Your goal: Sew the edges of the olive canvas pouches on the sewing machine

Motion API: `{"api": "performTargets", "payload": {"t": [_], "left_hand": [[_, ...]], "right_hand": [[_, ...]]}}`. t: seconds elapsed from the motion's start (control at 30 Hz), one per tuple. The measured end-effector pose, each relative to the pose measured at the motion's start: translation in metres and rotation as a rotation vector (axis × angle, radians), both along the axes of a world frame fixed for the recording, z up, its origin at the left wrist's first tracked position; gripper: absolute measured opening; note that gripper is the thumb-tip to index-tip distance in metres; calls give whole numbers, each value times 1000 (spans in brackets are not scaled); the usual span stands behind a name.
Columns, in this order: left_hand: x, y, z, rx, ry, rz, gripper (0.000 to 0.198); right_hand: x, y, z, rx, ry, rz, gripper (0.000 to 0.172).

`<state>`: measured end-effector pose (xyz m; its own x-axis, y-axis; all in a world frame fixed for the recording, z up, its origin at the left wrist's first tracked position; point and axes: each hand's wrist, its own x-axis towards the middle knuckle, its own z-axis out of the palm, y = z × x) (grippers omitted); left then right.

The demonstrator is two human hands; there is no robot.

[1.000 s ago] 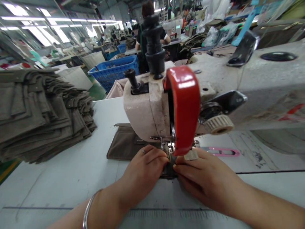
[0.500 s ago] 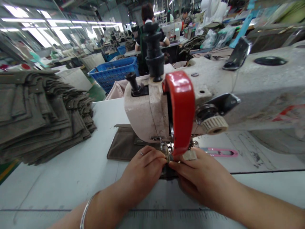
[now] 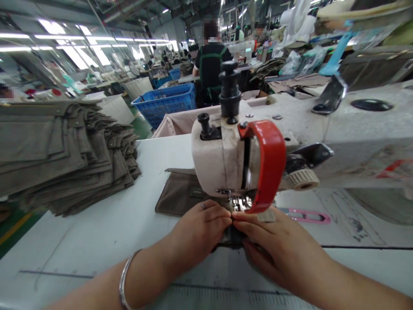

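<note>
A cream sewing machine with a red guard stands on the white table. A brown fabric piece lies under its head. My left hand and my right hand meet fingertip to fingertip just below the needle area, fingers curled and pressed down on the fabric's near edge. A small beige label sits beside my right fingers. The needle and the fabric under my fingers are mostly hidden.
A tall stack of brown fabric pieces fills the table's left side. Pink thread snips lie right of the machine head. A blue basket and a person in a dark top are beyond the table.
The view has shifted, so the machine sits further right and lower in frame. My fingertips have drawn closer together below the needle; both hands stay on the fabric.
</note>
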<state>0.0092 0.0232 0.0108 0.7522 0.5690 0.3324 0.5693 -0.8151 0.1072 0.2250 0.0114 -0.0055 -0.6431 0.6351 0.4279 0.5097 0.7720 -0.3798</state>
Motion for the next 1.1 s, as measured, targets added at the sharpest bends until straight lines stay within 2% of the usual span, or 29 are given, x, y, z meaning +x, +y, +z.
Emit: {"api": "performTargets", "payload": {"t": [0.27, 0.6, 0.77, 1.1], "left_hand": [[-2, 18, -2, -32, -44, 9, 13], [-2, 30, -10, 46, -60, 90, 15], [-3, 31, -12, 30, -93, 130, 14], [2, 21, -5, -43, -114, 173, 13]], "right_hand": [[-3, 4, -9, 60, -95, -114, 33], [-6, 9, -6, 91, -147, -129, 31], [-5, 8, -8, 92, -126, -127, 42], [-3, 6, -7, 36, -130, -119, 40]]}}
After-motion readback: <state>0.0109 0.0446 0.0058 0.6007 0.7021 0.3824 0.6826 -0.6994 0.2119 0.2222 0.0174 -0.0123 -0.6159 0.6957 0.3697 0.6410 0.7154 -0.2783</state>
